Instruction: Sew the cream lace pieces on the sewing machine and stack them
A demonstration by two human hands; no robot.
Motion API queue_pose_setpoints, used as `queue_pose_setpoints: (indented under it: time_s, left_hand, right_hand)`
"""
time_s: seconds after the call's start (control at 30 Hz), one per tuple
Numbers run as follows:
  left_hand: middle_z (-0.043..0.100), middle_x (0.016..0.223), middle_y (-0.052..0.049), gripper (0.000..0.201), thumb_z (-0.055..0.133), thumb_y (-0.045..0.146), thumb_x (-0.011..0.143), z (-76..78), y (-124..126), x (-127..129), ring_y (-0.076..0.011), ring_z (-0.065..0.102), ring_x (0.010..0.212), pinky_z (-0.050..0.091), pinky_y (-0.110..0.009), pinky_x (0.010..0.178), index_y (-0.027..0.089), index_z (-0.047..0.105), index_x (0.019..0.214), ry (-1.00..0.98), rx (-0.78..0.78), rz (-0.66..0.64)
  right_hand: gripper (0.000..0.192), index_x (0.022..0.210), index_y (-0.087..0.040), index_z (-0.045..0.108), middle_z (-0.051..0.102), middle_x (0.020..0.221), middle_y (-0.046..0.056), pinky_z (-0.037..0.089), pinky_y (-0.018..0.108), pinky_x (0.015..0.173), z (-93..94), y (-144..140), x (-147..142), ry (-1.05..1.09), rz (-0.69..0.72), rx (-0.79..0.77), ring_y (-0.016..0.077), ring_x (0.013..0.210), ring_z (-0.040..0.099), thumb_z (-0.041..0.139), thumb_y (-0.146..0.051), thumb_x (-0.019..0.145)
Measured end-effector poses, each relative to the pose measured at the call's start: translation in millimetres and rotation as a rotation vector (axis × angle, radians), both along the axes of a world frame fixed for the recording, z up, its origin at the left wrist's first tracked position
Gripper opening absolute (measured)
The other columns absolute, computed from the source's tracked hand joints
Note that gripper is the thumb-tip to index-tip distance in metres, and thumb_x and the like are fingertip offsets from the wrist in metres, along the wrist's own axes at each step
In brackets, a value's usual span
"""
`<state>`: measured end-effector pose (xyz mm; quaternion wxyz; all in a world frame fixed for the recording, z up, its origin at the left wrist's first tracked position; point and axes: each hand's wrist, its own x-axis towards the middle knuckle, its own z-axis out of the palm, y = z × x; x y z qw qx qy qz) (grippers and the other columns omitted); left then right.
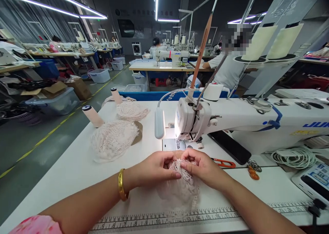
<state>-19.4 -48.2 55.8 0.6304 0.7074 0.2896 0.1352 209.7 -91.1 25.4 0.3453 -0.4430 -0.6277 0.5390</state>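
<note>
Both my hands pinch a piece of pale pink lace fabric [183,193] in front of the sewing machine [194,121]. My left hand [159,167] grips its upper left edge, thumb stretched across the front. Close beside it, my right hand [202,165] holds the top edge between thumb and fingers. Below the hands the lace hangs down over the table's front, near the printed ruler strip [159,222]. Just beyond my fingers lies the metal needle plate [168,145], lit by the machine's lamp [159,122]. The fabric edge inside my fingers is partly hidden.
Left on the table lie lace piles [113,139] with thread cones [92,115]. To the right are a black phone [230,146], orange thread snips [224,163], orange discs [253,174] and a coiled white cord [294,157]. A co-worker [228,71] sits beyond the machine.
</note>
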Motion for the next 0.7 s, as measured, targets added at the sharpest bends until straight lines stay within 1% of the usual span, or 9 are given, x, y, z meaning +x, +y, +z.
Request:
queue_pose_setpoints:
  time_s: [0.07,0.17,0.23,0.3,0.43,0.5,0.6,0.67,0.7]
  left_hand:
    - [0.046,0.073,0.004,0.036,0.073,0.050,0.092,-5.3,0.6,1.5,-0.0134,0.041,0.070,0.032,-0.024,0.062,0.017,0.065,0.081,0.011,0.086,0.059]
    - [0.050,0.075,0.002,0.036,0.066,0.046,0.095,-10.5,-0.7,-3.0,-0.0147,0.043,0.071,0.032,-0.026,0.064,0.017,0.061,0.074,0.035,0.187,0.155]
    - [0.053,0.078,0.001,0.033,0.065,0.043,0.095,-12.0,-2.6,-5.6,-0.0156,0.046,0.073,0.033,-0.026,0.064,0.017,0.062,0.075,0.045,0.232,0.201]
    - [0.055,0.078,0.001,0.032,0.067,0.044,0.093,-12.5,-4.6,-5.7,-0.0160,0.047,0.073,0.033,-0.026,0.063,0.018,0.062,0.077,0.051,0.244,0.228]
    - [0.063,0.081,-0.001,0.029,0.069,0.046,0.094,-13.8,-6.9,-0.8,-0.0179,0.053,0.076,0.038,-0.027,0.066,0.018,0.068,0.085,-0.008,0.225,0.231]
    - [0.066,0.082,-0.002,0.026,0.066,0.041,0.097,-15.7,-7.2,0.9,-0.0183,0.055,0.077,0.040,-0.027,0.067,0.018,0.071,0.085,-0.022,0.254,0.235]
    - [0.068,0.083,-0.002,0.019,0.065,0.032,0.097,-20.3,-7.0,1.1,-0.0181,0.058,0.076,0.041,-0.027,0.068,0.019,0.072,0.085,-0.024,0.355,0.233]
    - [0.070,0.084,-0.001,0.014,0.064,0.025,0.096,-23.3,-7.1,0.8,-0.0177,0.060,0.077,0.043,-0.027,0.070,0.020,0.073,0.087,-0.048,0.414,0.219]
    - [0.070,0.084,-0.001,0.012,0.064,0.022,0.095,-24.4,-7.3,0.9,-0.0175,0.060,0.077,0.043,-0.027,0.070,0.020,0.073,0.087,-0.058,0.438,0.216]
  right_hand:
    - [0.033,0.091,-0.022,0.060,0.056,0.083,-0.001,0.039,0.028,0.068,2.0,-0.5,0.8,-0.031,-0.034,0.028,0.0162,0.076,0.050,0.067,-0.053,0.098]
    - [0.031,0.091,-0.023,0.060,0.055,0.082,-0.002,0.040,0.028,0.069,4.0,-2.6,0.5,-0.111,-0.059,0.110,0.0168,0.077,0.050,0.062,-0.051,0.101]
    - [0.030,0.092,-0.023,0.060,0.057,0.083,-0.001,0.040,0.029,0.069,4.5,-5.2,-0.9,-0.164,-0.064,0.167,0.0174,0.078,0.052,0.060,-0.051,0.102]
    - [0.029,0.092,-0.024,0.061,0.059,0.083,-0.001,0.041,0.029,0.070,4.4,-8.1,-2.4,-0.214,-0.074,0.223,0.0179,0.078,0.053,0.060,-0.051,0.103]
    - [0.025,0.091,-0.025,0.059,0.062,0.085,-0.001,0.042,0.030,0.073,3.1,-12.3,-3.6,-0.259,-0.090,0.315,0.0182,0.080,0.056,0.059,-0.046,0.104]
    - [0.022,0.094,-0.025,0.059,0.062,0.086,-0.001,0.042,0.030,0.073,2.4,-13.2,-3.1,-0.269,-0.094,0.317,0.0184,0.081,0.057,0.059,-0.044,0.104]
    - [0.017,0.105,-0.027,0.059,0.063,0.095,0.000,0.043,0.031,0.076,1.6,-13.4,-2.6,-0.274,-0.099,0.317,0.0197,0.088,0.058,0.062,-0.044,0.103]
    - [0.017,0.112,-0.028,0.060,0.063,0.100,0.001,0.044,0.031,0.079,1.0,-13.0,-3.2,-0.257,-0.078,0.348,0.0202,0.093,0.059,0.063,-0.043,0.103]
    - [0.015,0.113,-0.029,0.060,0.063,0.101,0.001,0.045,0.031,0.081,0.6,-12.7,-3.7,-0.246,-0.066,0.370,0.0201,0.095,0.059,0.062,-0.041,0.104]
